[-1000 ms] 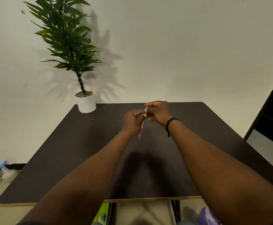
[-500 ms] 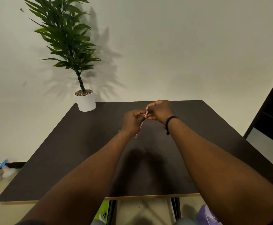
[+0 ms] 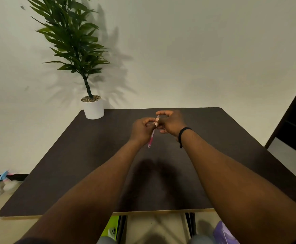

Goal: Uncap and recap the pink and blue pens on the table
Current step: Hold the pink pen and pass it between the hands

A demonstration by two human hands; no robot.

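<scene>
Pale wall behind; a dark desk (image 3: 73, 164) stands against it, with a potted plant (image 3: 93, 108) at its far left corner.

Both hands are raised over the middle of the desk, touching each other around the pink pen (image 3: 151, 137). The left hand (image 3: 142, 131) has its grip clenched on the barrel, the pen hanging tilted below the fist with its lower end pointing down toward the desk, clear of the surface. The right hand (image 3: 171, 123) pinches at the pen's upper end, where a pale tip shows between thumb and forefinger. Whether that tip is the cap or the bare point cannot be told; the frame is blurred there.

Change noted: compared with a second ago, the right thumb and forefinger have opened into a wider loop and sit a little higher on the pen's top, and more of that top end now shows above the left fist. The pen's tilt has changed only slightly.

Judgement: the cap is being worked at the pen's upper end, either pulled off or pressed home; which of the two is not determinable.

The blue pen is not in view; the forearms may hide it. That part of the task appears outstanding.
</scene>
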